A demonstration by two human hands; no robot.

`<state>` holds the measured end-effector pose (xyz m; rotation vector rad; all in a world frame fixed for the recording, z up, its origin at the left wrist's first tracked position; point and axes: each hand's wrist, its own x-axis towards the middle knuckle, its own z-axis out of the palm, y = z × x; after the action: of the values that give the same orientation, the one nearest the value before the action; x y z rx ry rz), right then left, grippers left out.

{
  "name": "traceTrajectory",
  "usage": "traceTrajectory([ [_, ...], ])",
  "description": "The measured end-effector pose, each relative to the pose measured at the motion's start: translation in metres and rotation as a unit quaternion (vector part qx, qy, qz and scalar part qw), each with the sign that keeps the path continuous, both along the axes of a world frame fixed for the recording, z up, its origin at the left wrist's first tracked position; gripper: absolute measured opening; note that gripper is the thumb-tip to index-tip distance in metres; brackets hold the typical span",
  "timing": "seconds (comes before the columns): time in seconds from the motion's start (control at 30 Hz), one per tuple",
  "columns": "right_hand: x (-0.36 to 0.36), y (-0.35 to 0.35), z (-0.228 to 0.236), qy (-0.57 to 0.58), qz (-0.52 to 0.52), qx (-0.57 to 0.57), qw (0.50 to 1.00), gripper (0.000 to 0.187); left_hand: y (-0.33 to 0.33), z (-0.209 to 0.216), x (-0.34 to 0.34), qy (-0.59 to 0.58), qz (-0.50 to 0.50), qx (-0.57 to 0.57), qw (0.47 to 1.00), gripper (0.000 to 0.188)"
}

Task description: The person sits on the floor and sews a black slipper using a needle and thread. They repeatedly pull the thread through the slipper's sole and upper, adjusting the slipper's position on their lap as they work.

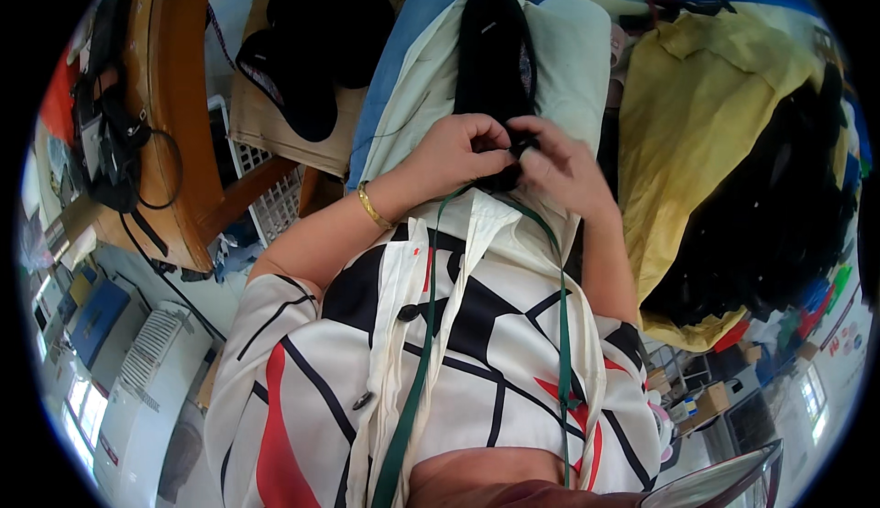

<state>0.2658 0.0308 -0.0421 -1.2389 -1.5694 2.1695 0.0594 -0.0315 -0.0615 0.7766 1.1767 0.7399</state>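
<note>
Apparently light and soft, the black slipper lies lengthwise on the person's lap, over pale cloth. The left hand and right hand meet at its near end, fingers curled, barely parted (whether they pinch its fabric, I can't tell). I'd steady it by its sides; it shouldn't slip.

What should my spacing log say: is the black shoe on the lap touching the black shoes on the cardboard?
Apart: the head view shows pale cloth plainly separating the lap shoe from the other shoes.
</note>
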Motion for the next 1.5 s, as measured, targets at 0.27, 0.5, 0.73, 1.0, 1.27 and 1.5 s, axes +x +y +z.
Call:
traceTrajectory([
  [0.27,-0.009,0.018,-0.014,-0.143,0.134,0.450,0.871,0.022,-0.001,0.002,-0.002,0.092,-0.035,0.114,0.989,0.019],
  [0.5,-0.029,-0.019,-0.032,-0.030,-0.026,0.249,0.968,0.014,0.008,0.012,-0.028,0.097,-0.048,0.094,0.990,0.018],
  [0.73,-0.024,0.001,-0.013,0.009,-0.107,0.260,0.960,0.009,0.010,0.011,-0.030,0.141,-0.057,0.111,0.982,0.023],
  [1.0,-0.039,-0.002,-0.008,-0.026,0.020,0.532,0.846,0.006,0.012,0.015,-0.027,0.195,-0.093,0.154,0.964,0.018],
  [1.27,-0.049,0.014,0.012,0.207,-0.224,-0.045,0.951,0.012,0.012,0.019,-0.024,0.250,-0.113,0.183,0.944,0.019],
  [1.5,0.042,0.041,0.119,0.300,-0.484,-0.026,0.822,0.011,-0.010,0.021,-0.029,0.322,-0.144,0.290,0.890,0.014],
])
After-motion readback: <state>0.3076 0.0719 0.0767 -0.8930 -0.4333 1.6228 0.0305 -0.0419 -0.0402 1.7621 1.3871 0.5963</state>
